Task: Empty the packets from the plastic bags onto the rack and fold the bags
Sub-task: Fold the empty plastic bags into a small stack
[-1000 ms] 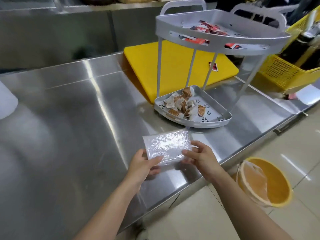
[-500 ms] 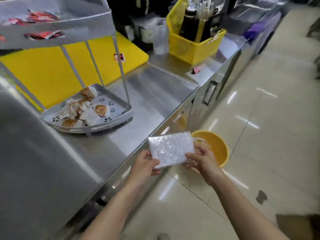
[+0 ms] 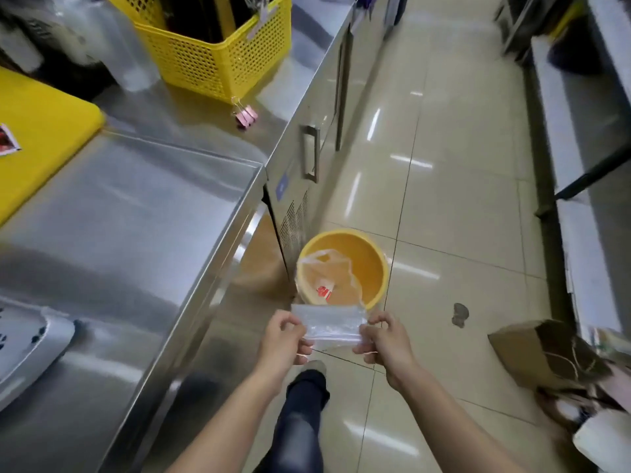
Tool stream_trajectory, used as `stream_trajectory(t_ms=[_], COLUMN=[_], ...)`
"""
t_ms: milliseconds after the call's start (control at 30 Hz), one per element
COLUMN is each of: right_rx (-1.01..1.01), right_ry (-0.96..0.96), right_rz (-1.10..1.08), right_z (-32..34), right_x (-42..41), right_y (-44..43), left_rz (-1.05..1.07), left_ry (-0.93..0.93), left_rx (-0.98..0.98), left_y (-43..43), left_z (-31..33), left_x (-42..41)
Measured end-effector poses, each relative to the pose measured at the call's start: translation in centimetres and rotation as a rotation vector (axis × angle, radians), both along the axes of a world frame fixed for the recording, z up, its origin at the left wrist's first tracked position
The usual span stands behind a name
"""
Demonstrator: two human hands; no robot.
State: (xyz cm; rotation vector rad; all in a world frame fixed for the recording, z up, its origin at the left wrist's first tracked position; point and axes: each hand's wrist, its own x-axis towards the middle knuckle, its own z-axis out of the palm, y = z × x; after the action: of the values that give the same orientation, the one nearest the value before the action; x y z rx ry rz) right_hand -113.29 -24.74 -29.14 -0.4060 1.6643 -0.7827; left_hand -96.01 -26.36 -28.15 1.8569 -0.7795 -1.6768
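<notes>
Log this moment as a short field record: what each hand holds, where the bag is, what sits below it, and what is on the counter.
left hand: pinches the left end of the folded plastic bag
right hand: pinches the bag's right end
bag position: off the steel counter, above the floor
below the bag: yellow bin, lined, with a red-and-white scrap inside
on the counter: yellow basket, pink clips, yellow board
rack: only an edge shows
</notes>
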Motion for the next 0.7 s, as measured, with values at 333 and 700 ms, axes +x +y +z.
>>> stream_trajectory(t_ms=[333, 700], right_rx=[0.228, 0.281], right_ry=[0.014, 0.108], right_rz=[-0.087, -0.075], right_z=[-12.0, -39.4], right_x=[-2.8, -3.5], right_y=[-10.6, -19.1], left_rz=[-0.308, -1.271], left_ry=[-0.215, -0.964], left_rx=[0.127, -0.218], left_y=[-13.0, -22.6], left_z=[-12.3, -36.1], left_x=[-3.5, -6.6])
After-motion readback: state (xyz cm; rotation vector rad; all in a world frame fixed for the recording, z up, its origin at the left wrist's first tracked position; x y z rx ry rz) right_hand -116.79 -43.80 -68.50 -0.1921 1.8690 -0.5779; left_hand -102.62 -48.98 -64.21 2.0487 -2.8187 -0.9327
